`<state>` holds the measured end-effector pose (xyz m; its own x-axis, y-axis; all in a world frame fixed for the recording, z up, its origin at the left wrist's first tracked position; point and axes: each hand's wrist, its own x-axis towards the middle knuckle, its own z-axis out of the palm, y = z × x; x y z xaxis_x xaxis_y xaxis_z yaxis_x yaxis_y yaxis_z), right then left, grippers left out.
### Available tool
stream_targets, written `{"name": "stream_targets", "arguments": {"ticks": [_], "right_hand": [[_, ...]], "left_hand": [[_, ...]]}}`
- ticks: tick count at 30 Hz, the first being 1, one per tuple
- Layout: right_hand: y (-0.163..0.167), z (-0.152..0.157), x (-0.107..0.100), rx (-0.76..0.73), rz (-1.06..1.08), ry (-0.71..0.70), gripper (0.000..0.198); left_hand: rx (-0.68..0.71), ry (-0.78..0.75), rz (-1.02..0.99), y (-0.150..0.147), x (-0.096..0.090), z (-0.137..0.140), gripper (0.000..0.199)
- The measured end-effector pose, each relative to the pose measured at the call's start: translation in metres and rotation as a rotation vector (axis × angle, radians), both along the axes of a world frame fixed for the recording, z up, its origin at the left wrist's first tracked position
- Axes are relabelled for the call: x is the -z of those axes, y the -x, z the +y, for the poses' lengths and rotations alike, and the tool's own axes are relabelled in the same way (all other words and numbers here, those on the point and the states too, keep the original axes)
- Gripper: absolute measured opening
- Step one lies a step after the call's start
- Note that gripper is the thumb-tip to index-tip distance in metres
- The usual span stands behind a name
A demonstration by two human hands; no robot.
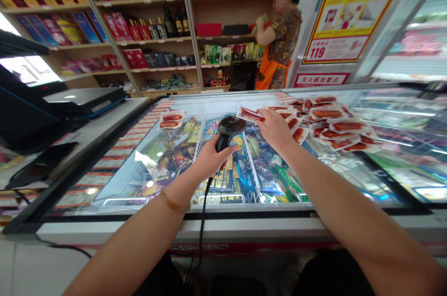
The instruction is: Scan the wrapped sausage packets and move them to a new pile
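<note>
My left hand (211, 158) is wrapped round the handle of a black barcode scanner (232, 124), whose cable hangs down over the freezer's front edge. Just right of the scanner head, my right hand (274, 128) pinches a clear pack of sausages (251, 114) by its right end. A heap of similar sausage packs (326, 114) lies on the glass to the right of that hand. Farther left, another sausage pack (171, 120) rests by itself on the glass.
Below me stands a chest freezer (209, 226) with bagged frozen goods inside wire baskets. At left is a counter with a scale (87, 100). Behind the freezer, a person (284, 30) in an orange apron stands by shelves (157, 39) of boxes and bottles.
</note>
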<state>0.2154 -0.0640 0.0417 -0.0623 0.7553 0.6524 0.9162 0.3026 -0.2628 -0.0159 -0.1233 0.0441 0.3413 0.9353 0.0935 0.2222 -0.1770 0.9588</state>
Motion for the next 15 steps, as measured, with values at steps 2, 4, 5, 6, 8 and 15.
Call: {"name": "stream_targets", "arguments": {"ticks": [2,4,5,6,8,15], "right_hand": [[-0.001,0.002,0.003,-0.013,0.002,-0.011,0.039],[-0.001,0.004,0.008,-0.029,0.006,-0.002,0.041],[0.0,0.006,0.012,-0.035,0.012,0.013,0.042],[0.002,0.008,0.015,-0.04,0.021,0.031,0.043],[0.011,0.013,0.021,-0.056,0.041,0.065,0.042],[0.098,0.059,0.014,-0.328,0.051,0.132,0.037]], "left_hand": [[-0.006,0.015,-0.019,-0.001,0.001,0.0,0.03],[-0.02,0.042,-0.067,-0.002,0.0,0.0,0.031],[-0.04,0.065,-0.095,-0.003,-0.001,0.0,0.031],[-0.069,0.092,-0.126,-0.003,-0.003,0.0,0.031],[-0.141,0.153,-0.199,0.001,-0.011,0.002,0.032],[-0.424,0.086,-0.263,0.08,-0.039,0.008,0.036]]}}
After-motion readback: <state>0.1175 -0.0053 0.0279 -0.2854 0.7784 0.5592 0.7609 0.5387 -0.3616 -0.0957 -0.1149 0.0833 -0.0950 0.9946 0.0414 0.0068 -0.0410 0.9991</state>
